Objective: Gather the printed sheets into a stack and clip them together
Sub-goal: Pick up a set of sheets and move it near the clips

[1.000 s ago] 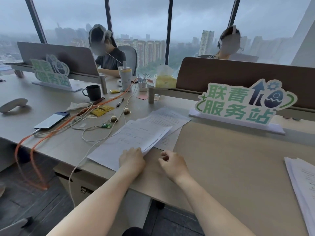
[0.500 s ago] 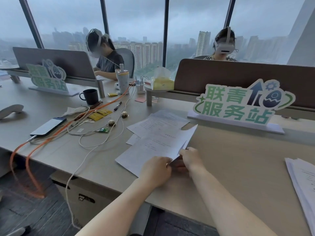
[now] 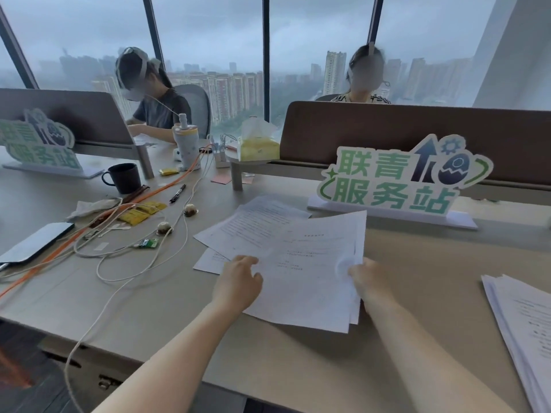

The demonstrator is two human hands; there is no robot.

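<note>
A few white printed sheets (image 3: 310, 269) are lifted slightly above the desk (image 3: 417, 338) in front of me. My right hand (image 3: 368, 278) pinches their right edge. My left hand (image 3: 238, 281) rests on their left edge, fingers loosely curled. More printed sheets (image 3: 256, 222) lie flat on the desk just behind and left, partly covered by the held ones, with one corner (image 3: 208, 260) poking out beside my left hand. No clip is visible.
Another paper pile (image 3: 524, 326) sits at the right edge. White and orange cables (image 3: 140, 254), a phone (image 3: 35, 242), yellow packets (image 3: 140, 213), a pen (image 3: 178, 193) and a black mug (image 3: 123, 177) crowd the left. A green sign (image 3: 396, 180) stands behind. Two people sit beyond the dividers.
The sheets have slid right and risen off the desk. My right hand moved to their right edge and gripped it; my left hand followed along the left edge.
</note>
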